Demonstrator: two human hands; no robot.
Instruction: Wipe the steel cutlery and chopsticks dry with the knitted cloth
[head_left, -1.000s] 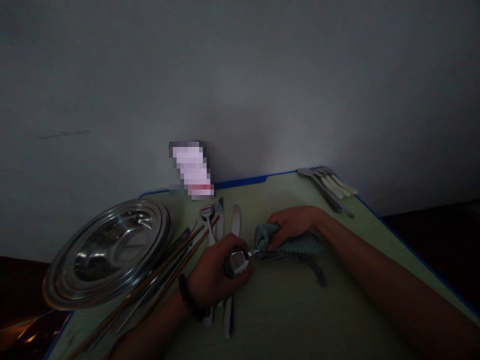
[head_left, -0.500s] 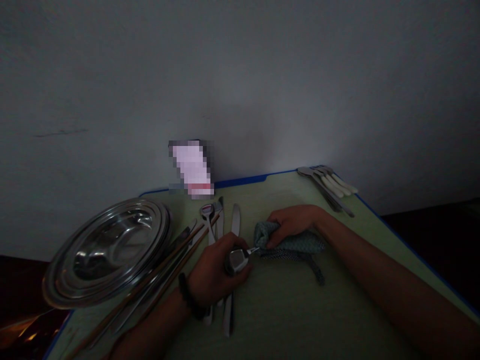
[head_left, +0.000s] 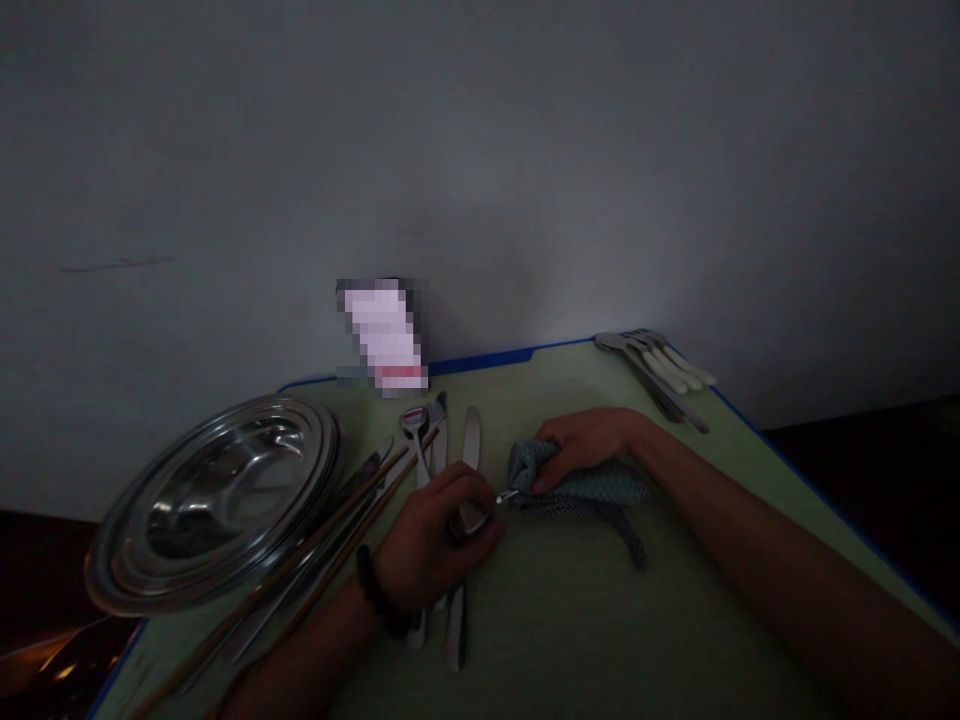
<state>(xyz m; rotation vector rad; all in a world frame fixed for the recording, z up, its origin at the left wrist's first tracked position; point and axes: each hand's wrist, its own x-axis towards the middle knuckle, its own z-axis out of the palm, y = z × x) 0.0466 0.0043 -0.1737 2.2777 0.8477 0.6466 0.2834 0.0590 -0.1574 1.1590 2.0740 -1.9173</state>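
Note:
My left hand (head_left: pixel 442 535) is closed round the bowl end of a metal spoon (head_left: pixel 469 517), whose bowl shows partly between the fingers. The spoon's neck points right, towards a folded blue-green cloth (head_left: pixel 600 482). My right hand (head_left: pixel 589 440) grips that cloth from above, pressing it over the spoon's handle, which is hidden inside. Beneath and behind my left hand lie a table knife (head_left: pixel 471 440) and another spoon (head_left: pixel 414 425), both partly covered by it.
Stacked metal plates (head_left: pixel 135 560) stand at the left of the green table (head_left: pixel 585 630). Beside them are wooden chopsticks (head_left: pixel 367 510) and more cutlery. A blurred phone (head_left: pixel 386 335) leans on the wall (head_left: pixel 480 150). White-handled cutlery (head_left: pixel 675 370) lies at the far right corner.
The spoon's bowl has turned in my left fingers and shows less of its face. My right hand and the cloth are almost where they were.

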